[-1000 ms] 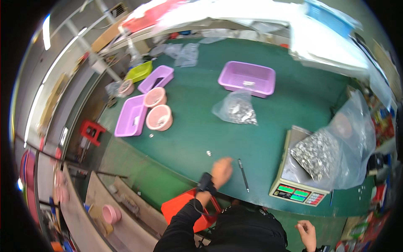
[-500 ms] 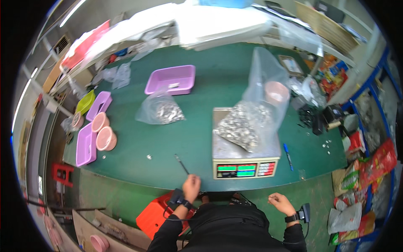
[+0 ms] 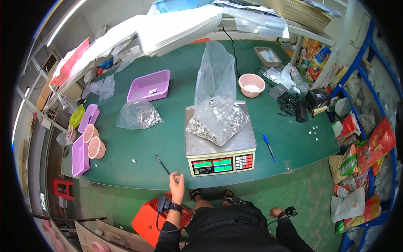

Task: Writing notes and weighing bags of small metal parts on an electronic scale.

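Note:
My left hand (image 3: 176, 183) is at the table's front edge, fingers closed around the near end of a dark pen (image 3: 162, 164), which points away over the tabletop. Lower on the right, my right hand (image 3: 276, 211) hangs over the floor beside my body, fingers loosely bent and holding nothing visible. A digital scale (image 3: 197, 148) stands on the green table, right of my left hand. A clear plastic bag (image 3: 215, 80) of small silvery metal parts (image 3: 228, 119) sits upright on its pan. The scale's display is lit.
Another bag of parts (image 3: 147, 117) lies by a purple tray (image 3: 133, 92). Pink tubs (image 3: 96, 148) and a purple bin (image 3: 79, 158) stand left. A pink basket (image 3: 252, 93), a blue marker (image 3: 269, 148) and black cables (image 3: 287, 105) are right. A red stool (image 3: 145, 218) is below.
The view has shifted right, so the table things appear farther left. My left hand stays at the pen. My right hand has dropped lower, and the bag on the scale looks sharper.

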The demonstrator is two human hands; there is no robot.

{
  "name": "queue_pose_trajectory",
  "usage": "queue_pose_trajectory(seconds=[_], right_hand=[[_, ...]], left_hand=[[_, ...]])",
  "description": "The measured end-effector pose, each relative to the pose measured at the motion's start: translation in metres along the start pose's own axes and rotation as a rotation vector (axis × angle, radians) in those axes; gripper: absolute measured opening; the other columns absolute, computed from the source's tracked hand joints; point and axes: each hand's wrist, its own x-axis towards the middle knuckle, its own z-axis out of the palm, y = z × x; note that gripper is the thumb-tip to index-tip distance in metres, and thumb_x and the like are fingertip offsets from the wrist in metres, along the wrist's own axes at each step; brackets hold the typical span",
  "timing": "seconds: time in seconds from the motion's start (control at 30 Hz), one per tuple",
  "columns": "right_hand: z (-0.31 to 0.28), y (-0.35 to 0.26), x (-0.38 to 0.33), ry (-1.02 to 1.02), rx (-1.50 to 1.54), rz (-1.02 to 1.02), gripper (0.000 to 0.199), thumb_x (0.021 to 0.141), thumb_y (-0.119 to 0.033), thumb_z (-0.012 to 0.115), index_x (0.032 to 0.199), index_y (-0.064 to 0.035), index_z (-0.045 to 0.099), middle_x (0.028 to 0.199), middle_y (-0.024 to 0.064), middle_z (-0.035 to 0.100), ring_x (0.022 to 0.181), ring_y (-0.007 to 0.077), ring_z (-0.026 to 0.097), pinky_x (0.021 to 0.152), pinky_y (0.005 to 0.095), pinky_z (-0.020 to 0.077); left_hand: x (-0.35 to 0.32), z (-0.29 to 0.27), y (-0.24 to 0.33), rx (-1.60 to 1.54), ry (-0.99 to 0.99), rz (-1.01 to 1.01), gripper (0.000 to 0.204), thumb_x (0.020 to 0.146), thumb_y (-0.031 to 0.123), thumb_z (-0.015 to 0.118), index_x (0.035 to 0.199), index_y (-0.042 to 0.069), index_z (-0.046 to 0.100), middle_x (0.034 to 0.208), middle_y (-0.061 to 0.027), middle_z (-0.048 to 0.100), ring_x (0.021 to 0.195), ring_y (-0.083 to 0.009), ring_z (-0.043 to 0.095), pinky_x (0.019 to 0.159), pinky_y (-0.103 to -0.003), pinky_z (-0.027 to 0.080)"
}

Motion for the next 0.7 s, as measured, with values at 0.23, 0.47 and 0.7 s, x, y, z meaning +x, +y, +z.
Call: queue_pose_trajectory(seconds=[0.23,0.47,0.7], right_hand=[[0.036,0.003,-0.005,-0.128,0.14,-0.253,0.017,0.073,-0.011,0.045,0.08,0.0012,0.055,0.063,0.0069,0.055,0.049,0.0139,0.05,0.045,0.0266,0.0414],[0.025,-0.008,-0.007,-0.104,0.117,-0.14,0.024,0.076,-0.014,0.04,0.09,0.0009,0.052,0.07,0.0087,0.058,0.058,0.0153,0.054,0.051,0.0275,0.0442],[0.027,-0.009,0.004,-0.072,0.227,-0.12,0.02,0.075,-0.012,0.042,0.087,0.0002,0.052,0.073,0.0088,0.059,0.06,0.0163,0.056,0.051,0.0283,0.0452]], left_hand=[[0.005,0.011,-0.032,0.046,0.209,-0.178,0.012,0.074,0.007,0.048,0.084,0.001,0.044,0.059,-0.0023,0.048,0.053,-0.0083,0.045,0.049,-0.022,0.038],[-0.008,0.015,-0.068,0.378,0.027,-0.133,0.013,0.065,0.005,0.052,0.077,0.002,0.05,0.069,-0.008,0.05,0.065,-0.0195,0.047,0.062,-0.03,0.039],[-0.012,0.017,-0.079,0.573,0.058,0.041,0.01,0.062,0.001,0.052,0.072,0.001,0.052,0.071,-0.0101,0.05,0.063,-0.0196,0.049,0.059,-0.029,0.041]])
